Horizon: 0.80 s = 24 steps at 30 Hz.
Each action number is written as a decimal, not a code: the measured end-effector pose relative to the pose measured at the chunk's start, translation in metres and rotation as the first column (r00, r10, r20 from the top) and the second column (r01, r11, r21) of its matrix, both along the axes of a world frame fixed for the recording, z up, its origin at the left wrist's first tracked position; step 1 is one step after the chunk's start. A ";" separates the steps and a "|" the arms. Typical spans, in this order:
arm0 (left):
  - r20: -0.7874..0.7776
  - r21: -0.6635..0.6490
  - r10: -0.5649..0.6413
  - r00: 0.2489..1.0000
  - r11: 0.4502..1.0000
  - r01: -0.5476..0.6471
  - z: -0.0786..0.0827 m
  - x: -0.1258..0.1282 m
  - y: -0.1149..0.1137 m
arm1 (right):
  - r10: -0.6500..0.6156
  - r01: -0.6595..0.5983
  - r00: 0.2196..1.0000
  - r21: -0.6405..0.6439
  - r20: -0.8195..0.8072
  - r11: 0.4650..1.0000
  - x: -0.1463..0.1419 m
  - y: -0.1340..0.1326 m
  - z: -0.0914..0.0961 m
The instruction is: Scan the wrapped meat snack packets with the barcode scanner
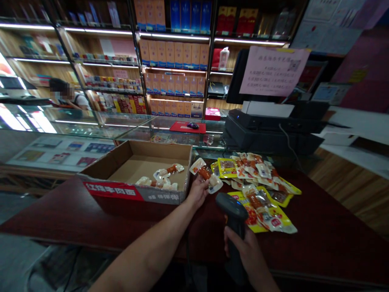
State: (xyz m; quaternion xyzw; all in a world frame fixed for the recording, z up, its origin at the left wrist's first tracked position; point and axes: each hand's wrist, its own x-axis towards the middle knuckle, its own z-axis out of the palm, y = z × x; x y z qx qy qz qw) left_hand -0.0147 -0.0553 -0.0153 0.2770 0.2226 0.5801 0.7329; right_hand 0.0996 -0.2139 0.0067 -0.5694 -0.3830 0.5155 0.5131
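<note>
My left hand (199, 191) is closed on a clear-ended snack packet (204, 172) with something reddish-brown inside, just right of the cardboard box. Wrapped in the fingers of my right hand (243, 245) is a dark barcode scanner (233, 209), its head angled up to the left. Several similar packets (168, 171) lie in the open cardboard box (114, 191), which has a red printed label. Right of the scanner spreads a pile of snack packets (255, 166), some yellow. A larger yellow packet (273, 221) lies in front, partly behind the scanner.
Behind the dark red table (146, 231) runs a glass counter with a mouse (192, 125) on a red mat. A monitor (238, 77) bearing a pink notice and a black machine (258, 134) stand back right. A person (71, 97) is at the far left, before stocked shelves.
</note>
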 end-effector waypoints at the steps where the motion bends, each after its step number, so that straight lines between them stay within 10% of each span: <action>1: -0.002 0.009 -0.003 1.000 1.000 0.003 0.000 0.000 0.001 | -0.002 0.002 1.000 -0.003 0.000 1.000 0.000 0.000 -0.001; 24: -0.050 -0.057 -0.013 0.999 0.998 0.011 -0.001 0.001 0.001 | -0.014 0.015 0.998 0.012 -0.060 1.000 0.001 -0.004 -0.004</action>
